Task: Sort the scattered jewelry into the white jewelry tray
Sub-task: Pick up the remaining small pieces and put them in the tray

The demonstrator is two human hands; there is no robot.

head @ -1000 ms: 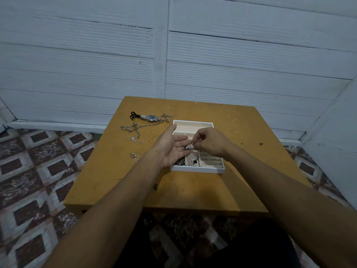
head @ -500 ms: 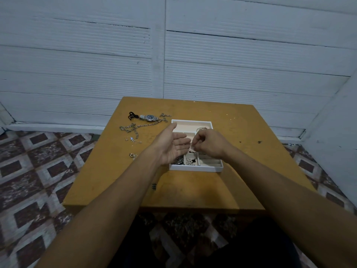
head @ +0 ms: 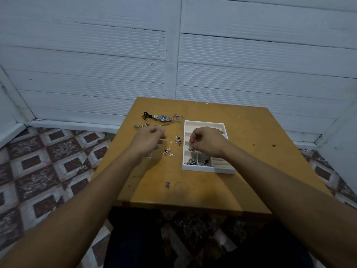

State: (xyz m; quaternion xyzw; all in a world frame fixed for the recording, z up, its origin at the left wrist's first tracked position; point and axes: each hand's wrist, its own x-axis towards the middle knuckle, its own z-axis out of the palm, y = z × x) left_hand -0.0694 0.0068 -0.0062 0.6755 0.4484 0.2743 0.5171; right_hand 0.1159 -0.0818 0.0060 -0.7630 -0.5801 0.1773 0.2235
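1. Orange-brown wooden counter [head: 212,188], seen from above. A white rectangular jewelry tray [head: 208,169] with several compartments lies right of its centre.
2. Right hand [head: 209,142], held above the tray's middle compartments. Its fingers [head: 194,139] are clenched in a pinch on a small silver piece [head: 191,149] (its kind is too small to tell).
3. Left hand [head: 148,141], above the counter, left of the tray and apart from it. The fingers are loosely curled, and whether they hold anything cannot be told.
4. Heap of silver jewelry [head: 193,161], in the two near-left compartments of the tray.
5. Small loose earrings and rings [head: 178,140], on the counter between the two hands, just left of the tray.
6. Silver wristwatch with a dark dial [head: 163,118], at the far-left part of the counter. A black cord loop [head: 146,115] lies at its left end, and silver link chains [head: 166,124] lie just nearer than it.
7. Brown-and-white patterned tile floor [head: 48,161] and white slatted wall [head: 96,64], around the counter.
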